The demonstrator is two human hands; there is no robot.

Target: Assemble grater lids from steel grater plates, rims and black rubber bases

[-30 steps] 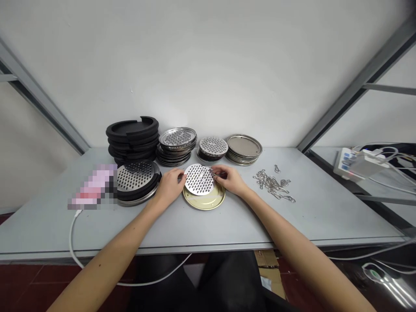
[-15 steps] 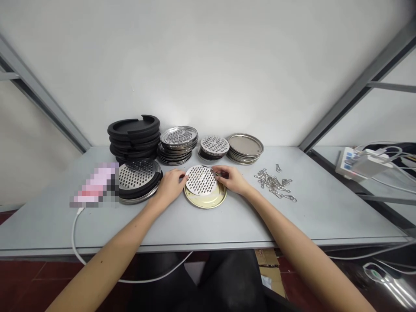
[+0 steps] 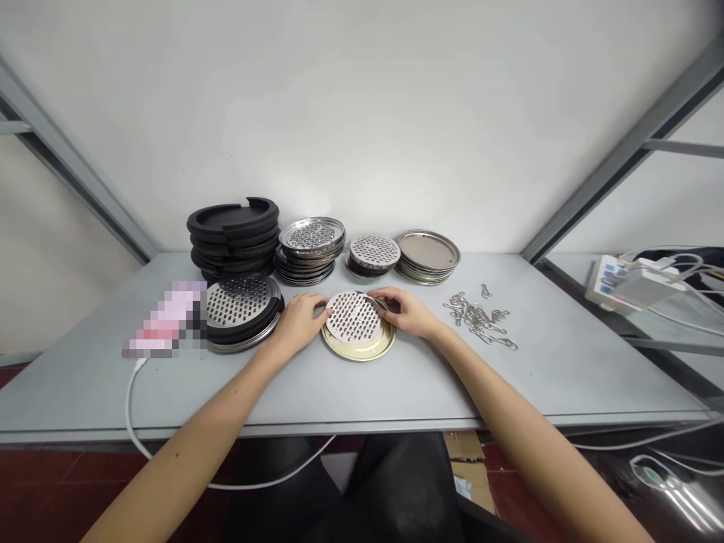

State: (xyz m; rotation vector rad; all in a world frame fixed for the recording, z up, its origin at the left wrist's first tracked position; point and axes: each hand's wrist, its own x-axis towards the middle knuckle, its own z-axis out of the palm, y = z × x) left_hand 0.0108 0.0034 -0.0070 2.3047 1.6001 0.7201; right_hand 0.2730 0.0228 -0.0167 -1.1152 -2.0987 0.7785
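A round perforated metal disc (image 3: 354,317) with rows of slots lies over a shallow gold-coloured metal dish (image 3: 362,352), whose lower rim shows below it. The disc sits toward the dish's upper left. My left hand (image 3: 302,323) is closed, with its thumb and fingertips at the disc's left edge. On the opposite side my right hand (image 3: 408,312) pinches the disc's right edge, above the dish's rim. The undersides of the fingertips are hidden.
Behind stand stacks of black rings (image 3: 234,237), slotted lids (image 3: 312,253), slotted discs (image 3: 373,253) and shallow dishes (image 3: 428,253). Small metal clips (image 3: 478,317) lie right. A black-rimmed slotted lid (image 3: 240,305) and a blurred-out pink object (image 3: 170,317) are left; a power strip (image 3: 627,283) is far right.
The perforated disc has moved slightly to the right over the dish, with both hands still at its edges. The view has shifted very slightly.
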